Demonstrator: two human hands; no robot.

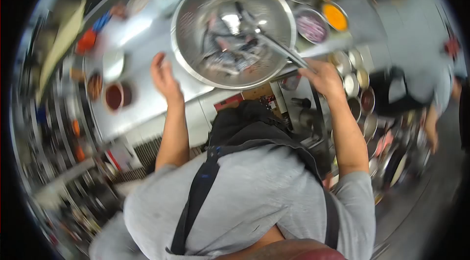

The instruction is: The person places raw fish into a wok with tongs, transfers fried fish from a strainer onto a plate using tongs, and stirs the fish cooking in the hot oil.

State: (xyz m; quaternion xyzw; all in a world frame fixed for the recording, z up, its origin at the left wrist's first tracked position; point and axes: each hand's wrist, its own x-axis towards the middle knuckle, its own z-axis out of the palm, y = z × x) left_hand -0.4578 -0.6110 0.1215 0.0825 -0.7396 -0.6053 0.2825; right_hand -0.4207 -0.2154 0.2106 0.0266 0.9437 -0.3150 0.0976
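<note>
A large steel mixing bowl (192, 17) stands on the metal counter in front of me. Pieces of grey-skinned fish (227, 57) lie in its bottom. My right hand (323, 78) is closed round the handle of a long metal utensil (281, 49), which slants over the bowl's right rim. The utensil's working end is among the fish, too blurred to tell its kind. My left hand (165, 78) is held up just left of the bowl, fingers apart, holding nothing.
Right of the bowl stand a bowl of chopped purple onion (312, 26) and a bowl of orange food (335, 17). At left are a tub of dark red sauce (117, 96) and a white bowl (113, 64). Several containers (350, 83) and a co-worker (416, 88) are at right.
</note>
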